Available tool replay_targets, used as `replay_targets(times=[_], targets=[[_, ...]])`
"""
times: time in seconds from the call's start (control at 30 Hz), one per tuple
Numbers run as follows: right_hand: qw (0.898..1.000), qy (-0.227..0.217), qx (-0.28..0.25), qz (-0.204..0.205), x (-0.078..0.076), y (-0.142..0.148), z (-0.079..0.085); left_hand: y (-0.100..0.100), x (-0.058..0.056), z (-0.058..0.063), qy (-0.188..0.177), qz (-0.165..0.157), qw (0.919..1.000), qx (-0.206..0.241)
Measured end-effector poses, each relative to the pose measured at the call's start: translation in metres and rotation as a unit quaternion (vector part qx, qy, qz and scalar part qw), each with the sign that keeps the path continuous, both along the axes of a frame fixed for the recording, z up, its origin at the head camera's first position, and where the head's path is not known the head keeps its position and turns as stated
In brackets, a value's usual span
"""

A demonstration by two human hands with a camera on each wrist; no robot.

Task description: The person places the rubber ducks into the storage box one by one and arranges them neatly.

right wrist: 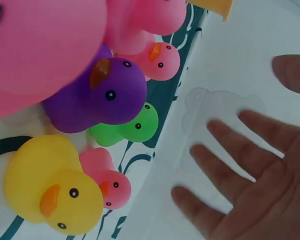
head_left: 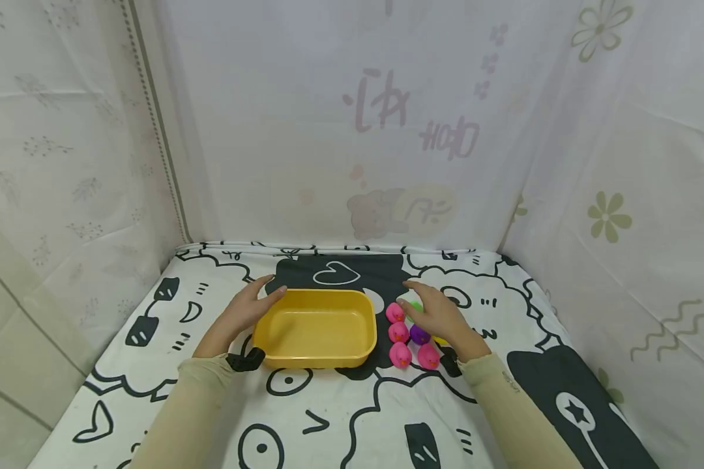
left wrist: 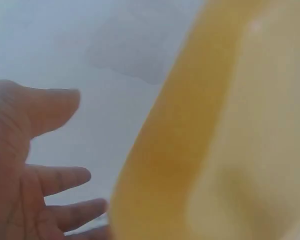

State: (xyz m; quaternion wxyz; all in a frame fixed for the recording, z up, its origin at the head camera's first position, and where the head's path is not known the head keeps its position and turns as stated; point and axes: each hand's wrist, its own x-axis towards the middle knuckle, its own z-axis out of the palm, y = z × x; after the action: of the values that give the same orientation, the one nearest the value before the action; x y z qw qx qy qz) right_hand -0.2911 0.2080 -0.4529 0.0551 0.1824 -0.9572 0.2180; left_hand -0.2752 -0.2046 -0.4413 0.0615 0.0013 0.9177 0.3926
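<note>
A yellow plastic basin point(head_left: 315, 362) stands on the patterned cloth. At its left end my left hand point(head_left: 242, 315) is held with thumb and fingers spread; whether a fingertip touches the basin wall point(left wrist: 160, 160) I cannot tell. To the basin's right sits a cluster of rubber ducks: several pink ones point(head_left: 400, 355), a purple duck point(right wrist: 117, 92), a green duck point(right wrist: 139, 126) and a yellow duck point(right wrist: 52, 182). My right hand point(head_left: 439, 318) is beside them, fingers spread and nothing held, partly covering the green and yellow ducks in the head view.
The black-and-white cartoon cloth point(head_left: 305, 417) covers the table. Pale printed curtains point(head_left: 270, 130) hang behind it and at both sides. A black band point(head_left: 246, 359) is at my left wrist, close to the basin's near left corner.
</note>
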Motion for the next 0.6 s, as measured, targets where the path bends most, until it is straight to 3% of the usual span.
replay_targets(times=[0.07,0.17,0.4,0.6], targets=[[0.999,-0.039,-0.016,0.003,-0.002,-0.001,0.001,-0.003,-0.003,-0.005,-0.04,0.014,0.9954,0.086],[0.996,-0.08,-0.026,0.013,-0.006,-0.003,-0.001,-0.005,-0.003,-0.016,-0.069,0.031,0.9843,0.16],[0.994,-0.093,-0.023,0.056,-0.012,-0.004,-0.005,-0.013,-0.002,-0.04,-0.063,0.056,0.9528,0.292],[0.993,-0.101,-0.007,0.057,-0.014,-0.005,-0.005,-0.018,-0.003,-0.055,-0.053,0.061,0.9318,0.354]])
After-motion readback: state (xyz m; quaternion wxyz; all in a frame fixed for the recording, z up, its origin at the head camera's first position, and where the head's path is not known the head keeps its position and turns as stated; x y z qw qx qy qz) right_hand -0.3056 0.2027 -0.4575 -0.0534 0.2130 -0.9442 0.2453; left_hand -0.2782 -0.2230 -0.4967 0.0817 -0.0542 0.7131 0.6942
